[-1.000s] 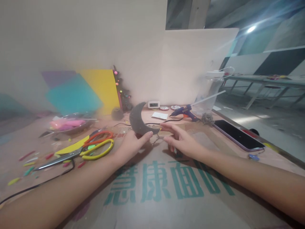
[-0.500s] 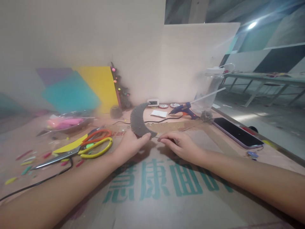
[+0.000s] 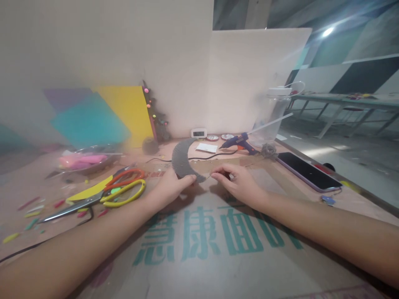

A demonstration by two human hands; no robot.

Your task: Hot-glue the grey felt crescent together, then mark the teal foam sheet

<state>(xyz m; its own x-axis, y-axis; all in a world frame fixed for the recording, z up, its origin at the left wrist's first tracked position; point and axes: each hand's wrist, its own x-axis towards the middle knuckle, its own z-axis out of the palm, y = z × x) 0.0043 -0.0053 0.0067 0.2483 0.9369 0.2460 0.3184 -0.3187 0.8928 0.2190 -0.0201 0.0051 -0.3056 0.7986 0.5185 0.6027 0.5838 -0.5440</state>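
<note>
Slim bare forearms (image 3: 102,232); fingers (image 3: 187,180) apparently bare too.

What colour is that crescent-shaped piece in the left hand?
The crescent-shaped piece is grey, best seen in the head view.

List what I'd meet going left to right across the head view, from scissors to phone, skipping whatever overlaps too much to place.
Scissors with orange and yellow handles → grey crescent held in the left hand → right hand → dark-screened phone.
</note>
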